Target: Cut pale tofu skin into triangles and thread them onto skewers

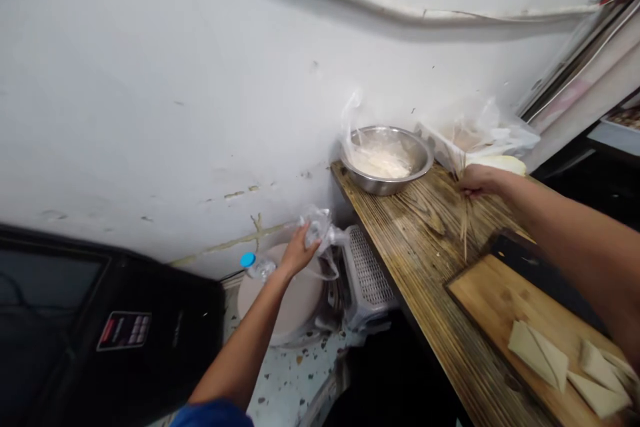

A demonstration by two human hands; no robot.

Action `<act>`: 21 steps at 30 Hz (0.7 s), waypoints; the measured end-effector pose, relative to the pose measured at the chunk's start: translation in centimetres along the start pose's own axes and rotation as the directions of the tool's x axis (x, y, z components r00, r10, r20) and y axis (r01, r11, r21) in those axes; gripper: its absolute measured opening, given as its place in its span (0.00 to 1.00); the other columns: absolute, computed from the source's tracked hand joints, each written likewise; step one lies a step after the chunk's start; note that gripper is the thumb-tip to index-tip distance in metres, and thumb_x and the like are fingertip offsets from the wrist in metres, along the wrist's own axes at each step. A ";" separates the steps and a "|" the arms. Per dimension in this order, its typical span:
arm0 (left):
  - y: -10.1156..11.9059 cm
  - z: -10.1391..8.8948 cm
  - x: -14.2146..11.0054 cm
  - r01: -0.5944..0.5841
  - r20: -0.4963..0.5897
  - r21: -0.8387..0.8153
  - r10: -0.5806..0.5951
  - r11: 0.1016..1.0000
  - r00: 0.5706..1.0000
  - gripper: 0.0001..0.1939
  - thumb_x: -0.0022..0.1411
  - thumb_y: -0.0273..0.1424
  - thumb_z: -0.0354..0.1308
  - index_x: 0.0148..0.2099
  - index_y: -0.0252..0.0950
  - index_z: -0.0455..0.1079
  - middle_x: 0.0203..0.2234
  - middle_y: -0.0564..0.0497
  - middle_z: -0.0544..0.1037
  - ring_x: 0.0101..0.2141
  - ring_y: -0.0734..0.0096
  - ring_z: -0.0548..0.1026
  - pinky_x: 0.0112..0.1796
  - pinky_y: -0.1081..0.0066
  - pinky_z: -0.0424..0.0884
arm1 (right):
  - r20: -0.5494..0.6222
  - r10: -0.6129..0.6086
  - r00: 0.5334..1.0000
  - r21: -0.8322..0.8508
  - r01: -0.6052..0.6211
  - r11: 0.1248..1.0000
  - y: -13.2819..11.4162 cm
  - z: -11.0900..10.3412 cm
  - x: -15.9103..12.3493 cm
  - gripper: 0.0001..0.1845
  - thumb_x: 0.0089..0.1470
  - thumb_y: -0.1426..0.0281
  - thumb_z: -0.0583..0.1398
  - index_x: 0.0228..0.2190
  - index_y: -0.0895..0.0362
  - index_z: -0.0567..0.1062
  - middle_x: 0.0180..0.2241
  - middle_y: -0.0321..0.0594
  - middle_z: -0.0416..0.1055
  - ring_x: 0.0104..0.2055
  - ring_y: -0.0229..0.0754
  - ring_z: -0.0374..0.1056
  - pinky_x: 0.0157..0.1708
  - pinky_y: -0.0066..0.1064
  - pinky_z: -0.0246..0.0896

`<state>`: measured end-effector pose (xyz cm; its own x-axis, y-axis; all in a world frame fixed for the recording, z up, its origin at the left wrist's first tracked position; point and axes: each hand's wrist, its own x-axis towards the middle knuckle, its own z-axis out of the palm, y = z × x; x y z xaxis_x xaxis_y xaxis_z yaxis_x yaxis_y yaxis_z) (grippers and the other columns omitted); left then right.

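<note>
My left hand (pixel 299 253) reaches low beside the table, its fingers closed on a crumpled clear plastic bag (pixel 324 232) above a round pale lid or stool top (pixel 290 310). My right hand (pixel 477 181) is over the wooden table (pixel 425 230), wrapped round a bunch of thin wooden skewers (pixel 464 230) that point down toward the tabletop. Near it lies a cutting board (pixel 493 293) with pale, flat cut pieces (pixel 540 353) and a dark, broad blade-like thing (pixel 540 273), partly hidden by my right forearm.
A steel bowl (pixel 383 185) with pale contents and clear plastic stands by the wall. Plastic bags (pixel 495 127) lie behind my right hand. A bottle with a blue cap (pixel 249 260) rests left of my left hand. A grey perforated basket (pixel 369 273) and a black cabinet (pixel 165 307) stand below.
</note>
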<state>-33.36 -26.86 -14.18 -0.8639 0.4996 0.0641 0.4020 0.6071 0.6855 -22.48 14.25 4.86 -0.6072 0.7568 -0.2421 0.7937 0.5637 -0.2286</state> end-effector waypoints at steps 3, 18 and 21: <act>1.9 1.3 -0.4 -0.007 0.043 0.097 0.003 0.995 0.999 0.27 0.55 0.28 0.54 0.58 0.29 0.58 0.57 0.34 0.58 0.58 0.52 0.55 0.55 0.54 0.56 | 0.125 0.053 0.991 0.107 -0.067 0.992 -1.3 -2.7 -1.5 0.16 0.50 0.78 0.53 0.14 0.71 0.66 0.15 0.45 0.66 0.21 0.33 0.65 0.25 0.29 0.57; 12.8 3.2 -15.0 -0.570 -0.313 -0.139 0.510 0.810 0.802 0.21 0.59 0.30 0.50 0.56 0.38 0.60 0.50 0.44 0.68 0.46 0.62 0.70 0.50 0.60 0.64 | 0.183 -0.218 0.959 0.586 0.072 0.807 14.8 -8.5 -32.2 0.18 0.53 0.59 0.54 0.21 0.59 0.67 0.14 0.31 0.63 0.12 0.29 0.56 0.09 0.20 0.53; 16.6 3.0 -15.9 -0.666 -0.284 -0.199 0.609 0.719 0.741 0.21 0.58 0.30 0.52 0.55 0.37 0.62 0.48 0.44 0.70 0.42 0.64 0.72 0.49 0.62 0.65 | 0.161 -0.015 0.987 0.555 -0.078 0.828 21.1 -7.8 -39.0 0.15 0.52 0.67 0.53 0.18 0.60 0.66 0.13 0.32 0.63 0.11 0.29 0.54 0.09 0.20 0.52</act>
<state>-12.04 -22.91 -6.00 -0.4816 0.5642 0.6706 0.8042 -0.0197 0.5941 18.24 -0.82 16.80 -0.6169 0.6850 -0.3875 0.6846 0.2242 -0.6935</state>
